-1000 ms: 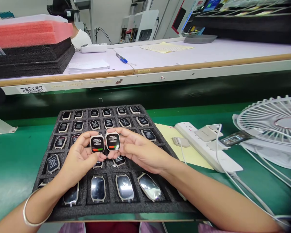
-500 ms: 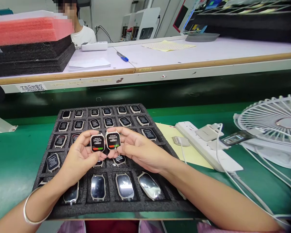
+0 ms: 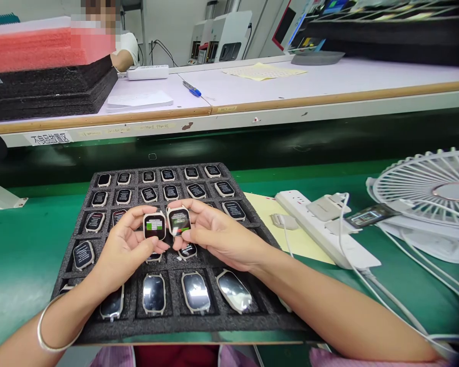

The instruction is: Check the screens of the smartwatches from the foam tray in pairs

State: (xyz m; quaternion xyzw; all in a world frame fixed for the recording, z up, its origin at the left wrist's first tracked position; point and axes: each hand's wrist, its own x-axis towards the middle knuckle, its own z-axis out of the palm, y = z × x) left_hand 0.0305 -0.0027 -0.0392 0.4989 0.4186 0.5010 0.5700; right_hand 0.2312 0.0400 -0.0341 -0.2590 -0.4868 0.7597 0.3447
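Observation:
My left hand (image 3: 123,250) grips a small smartwatch body (image 3: 155,226) whose lit screen shows green and white blocks. My right hand (image 3: 218,235) grips a second smartwatch body (image 3: 179,221) right beside it, with white text and a red-green bar on its screen. Both are held just above a black foam tray (image 3: 75,232) on the green bench. The tray's pockets hold several more watch bodies, lit ones in the far rows and dark-screened ones (image 3: 194,292) in the near row. A silver bangle (image 3: 46,329) circles my left wrist.
A white power strip (image 3: 329,234) with plugged adapters and cables lies right of the tray on a yellow sheet (image 3: 270,214). A white fan (image 3: 432,191) lies at the far right. Behind, a raised shelf carries stacked black and pink foam (image 3: 42,66), a blue pen (image 3: 192,89) and papers. A person sits beyond it.
The screen of the watch body in my left hand has switched from text with a red-green bar to green and white blocks. Both hands stay in place.

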